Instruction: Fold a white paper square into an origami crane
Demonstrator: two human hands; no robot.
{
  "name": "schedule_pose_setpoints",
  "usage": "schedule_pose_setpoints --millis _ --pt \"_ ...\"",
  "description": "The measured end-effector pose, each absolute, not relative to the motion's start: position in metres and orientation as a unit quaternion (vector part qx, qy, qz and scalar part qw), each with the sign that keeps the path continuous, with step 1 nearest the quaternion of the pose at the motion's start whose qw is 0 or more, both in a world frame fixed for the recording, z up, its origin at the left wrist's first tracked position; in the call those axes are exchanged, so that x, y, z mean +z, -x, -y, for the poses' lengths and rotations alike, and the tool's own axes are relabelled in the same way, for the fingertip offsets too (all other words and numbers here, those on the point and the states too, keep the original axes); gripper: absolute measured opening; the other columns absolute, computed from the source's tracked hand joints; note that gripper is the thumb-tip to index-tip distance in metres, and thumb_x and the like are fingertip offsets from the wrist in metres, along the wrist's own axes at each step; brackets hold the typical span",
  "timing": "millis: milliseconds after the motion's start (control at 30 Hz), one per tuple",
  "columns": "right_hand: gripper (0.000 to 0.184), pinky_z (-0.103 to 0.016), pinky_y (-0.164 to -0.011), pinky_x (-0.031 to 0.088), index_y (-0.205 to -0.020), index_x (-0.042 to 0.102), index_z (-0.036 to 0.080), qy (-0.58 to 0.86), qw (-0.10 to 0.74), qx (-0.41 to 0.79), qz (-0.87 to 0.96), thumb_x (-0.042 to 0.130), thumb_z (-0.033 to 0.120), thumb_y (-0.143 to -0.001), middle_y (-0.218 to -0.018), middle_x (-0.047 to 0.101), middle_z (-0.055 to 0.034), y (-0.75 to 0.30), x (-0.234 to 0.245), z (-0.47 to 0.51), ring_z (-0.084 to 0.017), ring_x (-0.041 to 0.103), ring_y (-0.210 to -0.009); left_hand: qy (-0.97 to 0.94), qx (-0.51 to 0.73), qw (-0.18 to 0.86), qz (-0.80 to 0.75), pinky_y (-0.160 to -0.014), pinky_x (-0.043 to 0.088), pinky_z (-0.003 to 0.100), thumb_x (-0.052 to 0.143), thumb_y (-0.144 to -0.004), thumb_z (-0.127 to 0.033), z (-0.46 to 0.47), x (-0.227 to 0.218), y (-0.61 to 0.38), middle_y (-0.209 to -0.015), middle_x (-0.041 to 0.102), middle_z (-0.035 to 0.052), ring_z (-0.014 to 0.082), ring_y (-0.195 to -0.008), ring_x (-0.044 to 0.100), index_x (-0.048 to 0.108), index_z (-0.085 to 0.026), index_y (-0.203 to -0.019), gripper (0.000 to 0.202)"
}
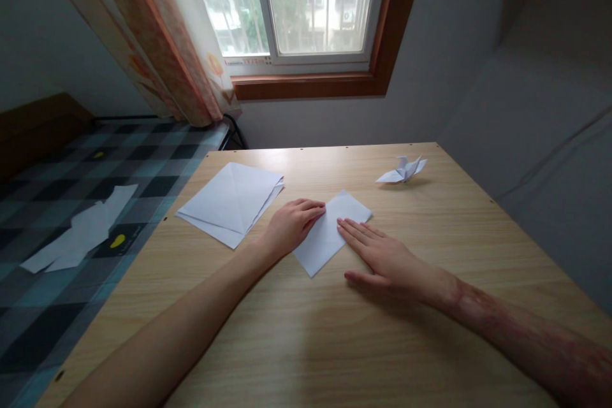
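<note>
A small square of folded white paper (329, 233) lies on the table, one corner toward me. Across its left side is my left hand (292, 224), fingers together and curled onto the paper, closed on it; part of the paper is hidden beneath. My right hand (382, 258) lies nearly flat, its fingers stretched out and their tips resting on the paper's right part. The right thumb stands apart, touching or just over the wood. A folded white paper crane (404, 170) stands beyond my right hand. Several larger white sheets (234, 197) with crease lines lie stacked to the left.
The light wooden table (268, 344) has its far edge near the wall under a window (315, 6). At the left, a bed with a checked cover (29, 210) carries white paper strips (81, 233). An orange curtain (167, 38) hangs beside the window.
</note>
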State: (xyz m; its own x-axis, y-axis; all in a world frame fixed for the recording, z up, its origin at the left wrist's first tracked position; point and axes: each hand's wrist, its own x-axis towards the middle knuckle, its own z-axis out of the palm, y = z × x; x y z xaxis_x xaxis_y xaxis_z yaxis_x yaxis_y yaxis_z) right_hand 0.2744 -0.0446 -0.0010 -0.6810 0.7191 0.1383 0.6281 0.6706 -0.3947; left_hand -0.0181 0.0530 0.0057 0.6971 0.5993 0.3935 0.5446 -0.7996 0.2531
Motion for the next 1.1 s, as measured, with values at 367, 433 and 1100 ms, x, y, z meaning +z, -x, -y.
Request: schedule_pose_setpoints --millis 367,433,1100 --pt "0.079 -0.063 -0.138 0.030 -0.178 0.031 0.020 0.490 0.173 0.106 0.848 0.049 0.058 -0.112 -0.181 0.034 -0.0173 -0.325 -0.013 0.011 -0.036 0.035 -0.168 -0.916 0.239 0.061 -0.315 -0.109 0.062 0.047 0.060 -0.109 -0.019 -0.054 0.002 0.018 -0.137 0.080 0.0089 0.0262 -0.122 0.076 0.082 -0.025 -0.127 0.029" --pt "0.072 -0.065 -0.135 0.034 -0.173 0.042 0.019 0.509 0.208 0.113 0.827 0.048 0.057 -0.112 -0.176 0.044 -0.0187 -0.323 -0.014 0.002 -0.037 0.043 -0.164 -0.914 0.241 0.060 -0.321 -0.109 0.061 0.046 0.058 -0.110 -0.021 -0.054 0.003 0.017 -0.136 0.080 0.0088 0.0259 -0.121 0.076 0.080 -0.024 -0.127 0.028" --pt "0.033 -0.049 -0.105 0.053 -0.126 0.070 0.023 0.442 0.359 0.212 0.794 0.071 0.029 -0.093 -0.114 0.075 -0.0095 -0.289 -0.006 -0.033 -0.031 0.067 -0.112 -0.903 0.258 0.082 -0.334 -0.103 0.059 0.043 0.051 -0.114 -0.032 -0.045 0.018 0.016 -0.122 0.082 0.0115 0.0266 -0.113 0.077 0.074 -0.020 -0.119 0.027"
